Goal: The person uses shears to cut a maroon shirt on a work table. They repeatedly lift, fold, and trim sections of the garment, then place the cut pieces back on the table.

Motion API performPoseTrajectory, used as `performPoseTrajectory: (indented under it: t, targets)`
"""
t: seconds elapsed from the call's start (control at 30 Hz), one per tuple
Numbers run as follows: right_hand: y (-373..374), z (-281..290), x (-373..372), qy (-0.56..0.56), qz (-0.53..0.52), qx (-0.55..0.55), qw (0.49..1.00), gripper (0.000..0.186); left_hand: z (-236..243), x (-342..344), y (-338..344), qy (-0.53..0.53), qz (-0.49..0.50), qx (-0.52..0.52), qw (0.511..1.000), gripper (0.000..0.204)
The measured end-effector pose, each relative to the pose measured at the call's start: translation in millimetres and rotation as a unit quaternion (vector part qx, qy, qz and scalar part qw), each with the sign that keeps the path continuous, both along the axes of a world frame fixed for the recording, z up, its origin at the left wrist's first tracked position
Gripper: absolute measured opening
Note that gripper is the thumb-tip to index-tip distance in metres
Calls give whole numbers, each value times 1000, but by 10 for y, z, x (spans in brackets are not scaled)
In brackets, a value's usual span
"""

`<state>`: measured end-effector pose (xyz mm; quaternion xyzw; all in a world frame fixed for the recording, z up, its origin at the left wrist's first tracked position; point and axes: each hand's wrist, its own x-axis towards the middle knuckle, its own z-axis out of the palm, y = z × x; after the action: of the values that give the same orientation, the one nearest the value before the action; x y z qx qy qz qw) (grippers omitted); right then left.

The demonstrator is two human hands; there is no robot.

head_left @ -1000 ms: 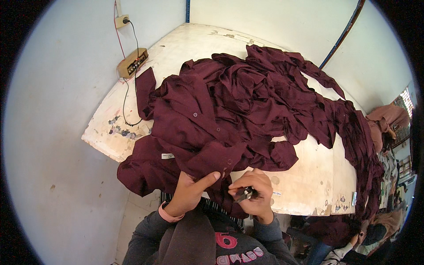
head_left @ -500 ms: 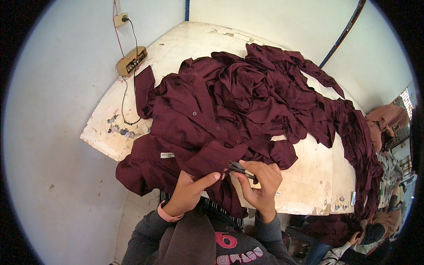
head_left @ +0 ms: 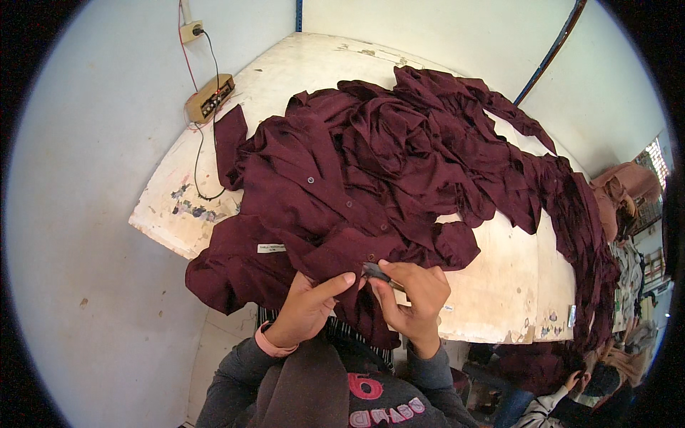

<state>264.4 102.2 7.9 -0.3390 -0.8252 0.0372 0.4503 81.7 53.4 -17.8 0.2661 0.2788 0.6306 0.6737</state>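
Maroon garment [head_left: 332, 257] at close-set hands [head_left: 417, 299], thumbs inward

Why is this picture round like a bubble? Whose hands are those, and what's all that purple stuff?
It's taken by a wide fisheye camera worn on the head, looking down, so straight edges bend. The bare hands belong to whoever wears it. The left hand pinches a dark maroon cloth garment with round buttons. The right hand holds a small dark tool, maybe snips, its tip at the cloth. More maroon cloth lies rumpled across the pale, worn table.
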Motion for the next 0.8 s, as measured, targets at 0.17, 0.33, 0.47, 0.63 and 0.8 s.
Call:
performPoseTrajectory:
  t: [0.17,0.33,0.47,0.63,0.8]
  targets:
    - [-14,-37,-20,95,-10,7,995,26,6,78,1,35,29,15,999,41]
    - [-10,7,-75,-24,22,20,999,40,-120,41,-55,196,25,81,977,34]
    - [-22,-53,-113,36,59,-60,996,29,-154,38,-41,227,44,107,967,30]
    - [-112,-184,13,274,199,-242,909,17,-44,23,29,224,76,68,969,30]
    - [-100,48,12,38,-17,-91,995,28,-35,-50,8,163,52,44,984,33]
